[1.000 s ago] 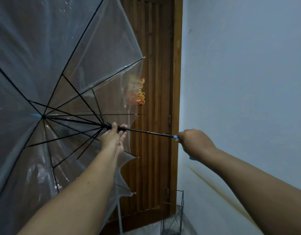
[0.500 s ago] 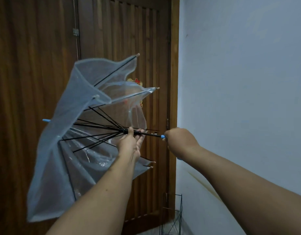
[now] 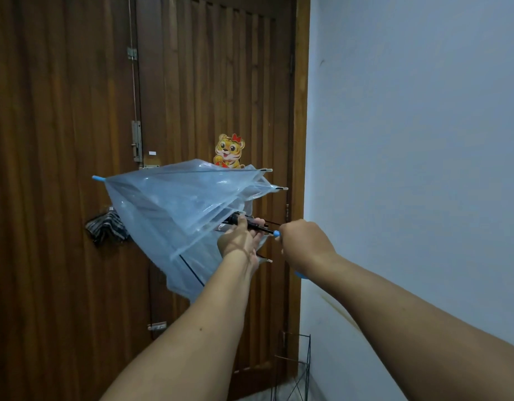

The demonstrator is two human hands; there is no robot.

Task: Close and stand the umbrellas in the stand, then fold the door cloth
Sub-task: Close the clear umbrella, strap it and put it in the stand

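A clear plastic umbrella (image 3: 174, 209) with a blue tip is held sideways in front of the wooden door, its canopy nearly folded flat, tip pointing left. My left hand (image 3: 239, 238) grips the black runner on the shaft. My right hand (image 3: 303, 246) grips the blue handle, just right of the left hand. A wire umbrella stand (image 3: 293, 369) sits on the floor in the corner, bottom right. A striped dark cloth (image 3: 106, 228) hangs on the door, partly behind the canopy.
The brown slatted wooden door (image 3: 192, 82) fills the left and middle. A tiger sticker (image 3: 229, 151) is on it, above the umbrella. A pale blue wall (image 3: 409, 140) runs along the right. Metal bolts (image 3: 137, 143) are on the door's middle seam.
My left hand slid the runner along the shaft toward my right hand. The canopy collapsed from fully spread to nearly folded, uncovering the door and the hanging cloth.
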